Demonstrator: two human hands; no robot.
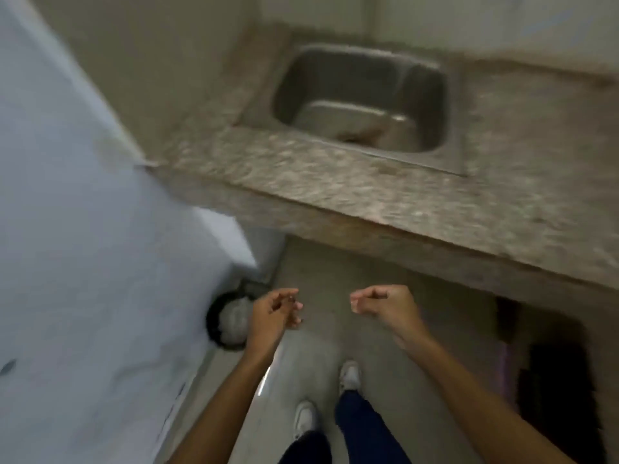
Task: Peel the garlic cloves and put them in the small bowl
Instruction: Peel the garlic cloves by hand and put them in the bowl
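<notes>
A blurred view looks down from a person's head at a kitchen floor [311, 272]. Both bare arms reach forward at waist height, well apart from the speckled stone desk [351, 182] ahead. The left hand [273, 316] has loosely curled fingers and holds nothing that can be seen. The right hand [385, 304] has its fingers curled in toward the thumb; whether they pinch anything is too blurred to tell. A steel sink [361, 98] is set into the desk. A large white appliance [83, 212] stands at the left. White shoes [350, 376] show below. Garlic and bowl are out of view.
</notes>
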